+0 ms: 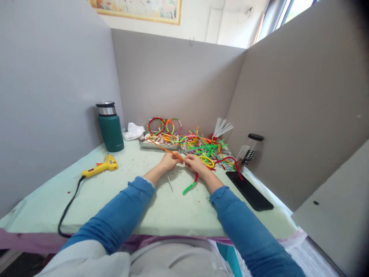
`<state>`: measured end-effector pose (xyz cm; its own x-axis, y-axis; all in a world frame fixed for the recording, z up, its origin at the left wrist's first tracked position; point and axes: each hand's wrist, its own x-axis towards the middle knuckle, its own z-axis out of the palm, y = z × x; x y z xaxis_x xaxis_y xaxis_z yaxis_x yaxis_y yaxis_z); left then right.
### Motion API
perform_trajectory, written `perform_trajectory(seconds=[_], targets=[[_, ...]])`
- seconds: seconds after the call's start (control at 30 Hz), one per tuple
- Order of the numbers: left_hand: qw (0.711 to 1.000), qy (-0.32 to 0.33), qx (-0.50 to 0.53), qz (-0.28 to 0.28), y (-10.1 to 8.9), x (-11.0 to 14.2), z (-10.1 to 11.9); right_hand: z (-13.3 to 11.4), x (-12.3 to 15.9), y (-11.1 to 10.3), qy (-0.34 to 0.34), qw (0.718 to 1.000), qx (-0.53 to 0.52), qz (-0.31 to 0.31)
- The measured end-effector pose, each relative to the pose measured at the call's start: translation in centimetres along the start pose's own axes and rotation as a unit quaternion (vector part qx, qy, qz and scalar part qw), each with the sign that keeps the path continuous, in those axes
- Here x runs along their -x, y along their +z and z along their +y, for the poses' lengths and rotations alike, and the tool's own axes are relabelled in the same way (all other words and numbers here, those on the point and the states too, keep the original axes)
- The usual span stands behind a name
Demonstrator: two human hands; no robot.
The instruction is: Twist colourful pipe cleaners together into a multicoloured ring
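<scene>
My left hand (170, 161) pinches an orange pipe cleaner (161, 147), whose free end points up and left toward the metal tray. Close beside it, my right hand (196, 163) has its fingers closed at the same orange strand, and the fingertips of both hands nearly meet. Below my right hand a red and green fuzzy strip (189, 187) hangs or lies on the table; whether it joins the orange strand is hidden by the hand. A thin metal tool (170, 183) lies under my left hand, its upper part covered.
A tray (150, 145) of shell-like pieces stands behind, with fuzzy rings (156, 119) and heaped pipe cleaners (209, 148). Left are a yellow glue gun (100, 166), green bottle (111, 130) and tissue pack (134, 132). Right are white sticks (221, 127), a clear bottle (250, 150) and black phone (250, 191).
</scene>
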<state>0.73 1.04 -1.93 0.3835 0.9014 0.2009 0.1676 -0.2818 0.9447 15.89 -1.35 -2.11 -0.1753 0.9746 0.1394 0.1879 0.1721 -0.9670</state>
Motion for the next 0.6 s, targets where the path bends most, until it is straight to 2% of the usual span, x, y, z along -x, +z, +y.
perform_trajectory(seconds=[0.17,0.37,0.6], targets=[[1.000,-0.006,0.004,-0.012,0.1,-0.1,0.1,0.1,-0.1,0.0,0.001,1.000,0.001,0.001],[0.992,-0.080,0.093,-0.005,-0.1,0.2,0.3,0.4,-0.2,-0.1,-0.029,0.999,-0.011,-0.009],[0.981,-0.134,0.133,-0.051,-0.3,0.4,0.5,1.5,-0.7,-0.1,-0.036,0.999,0.011,-0.032]])
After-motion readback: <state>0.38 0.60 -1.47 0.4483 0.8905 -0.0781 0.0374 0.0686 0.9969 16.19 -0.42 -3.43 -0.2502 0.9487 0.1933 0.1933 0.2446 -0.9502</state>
